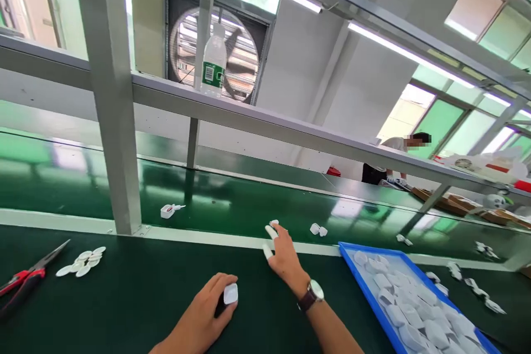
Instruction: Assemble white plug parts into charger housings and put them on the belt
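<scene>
My left hand (209, 307) rests low over the dark green bench with its fingers closed round a small white plastic case (230, 293) with rounded corners. My right hand (286, 257) stretches out over the edge of the green belt, its fingers apart. White finger cots cover two of its fingertips, and a watch (312, 293) is on the wrist. Just beyond those fingertips lies a white piece (274, 222), partly hidden; whether they touch it I cannot tell. Farther right on the belt sits a pair of joined white pieces (318, 230).
A blue tray (365, 293) full of white cases stands at right. Pliers (31, 276) and several flat white ovals (85, 260) lie at left. Another white piece (170, 210) is on the belt. A metal post (118, 121) and shelf with a bottle (213, 63) stand ahead. A person (394, 146) bends far right.
</scene>
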The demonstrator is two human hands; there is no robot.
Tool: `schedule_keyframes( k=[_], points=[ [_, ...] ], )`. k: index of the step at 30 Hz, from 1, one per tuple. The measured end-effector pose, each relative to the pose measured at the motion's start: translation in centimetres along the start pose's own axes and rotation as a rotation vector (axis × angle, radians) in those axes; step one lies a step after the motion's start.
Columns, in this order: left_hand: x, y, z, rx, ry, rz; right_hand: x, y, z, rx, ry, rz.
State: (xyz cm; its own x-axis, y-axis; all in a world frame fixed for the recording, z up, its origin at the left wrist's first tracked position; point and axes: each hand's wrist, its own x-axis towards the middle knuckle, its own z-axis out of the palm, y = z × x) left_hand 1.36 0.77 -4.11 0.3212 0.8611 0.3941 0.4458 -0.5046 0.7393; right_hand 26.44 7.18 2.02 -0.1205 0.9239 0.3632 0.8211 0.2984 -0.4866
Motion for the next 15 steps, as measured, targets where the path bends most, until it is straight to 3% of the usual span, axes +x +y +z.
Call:
schedule_keyframes(
  k=[3, 6, 9, 11, 15],
  points=[
    [-0.2, -0.6, 0.7, 0.045, -0.044, 0.017, 3.5, 3.3, 0.1, 0.024, 0.086, 0.155],
    [-0.1, 0.0, 0.3, 0.06, 0.027, 0.034, 4.8, 3.9, 0.8, 0.134, 0.103, 0.194],
    [0.5, 1.5, -0.7, -0.039, 0.168, -0.008, 3.6, 1.8, 1.8, 0.316, 0.073, 0.141],
    [1.1, 2.6, -1.1, -0.24, 0.216, -0.087, 1.6, -0.7, 2.3, 0.442, 0.027, 0.082],
    [1.9, 4.2, -1.4, -0.776, 0.175, -0.283, -3.4, -5.6, 1.7, 0.743, -0.096, -0.083]
  ],
)
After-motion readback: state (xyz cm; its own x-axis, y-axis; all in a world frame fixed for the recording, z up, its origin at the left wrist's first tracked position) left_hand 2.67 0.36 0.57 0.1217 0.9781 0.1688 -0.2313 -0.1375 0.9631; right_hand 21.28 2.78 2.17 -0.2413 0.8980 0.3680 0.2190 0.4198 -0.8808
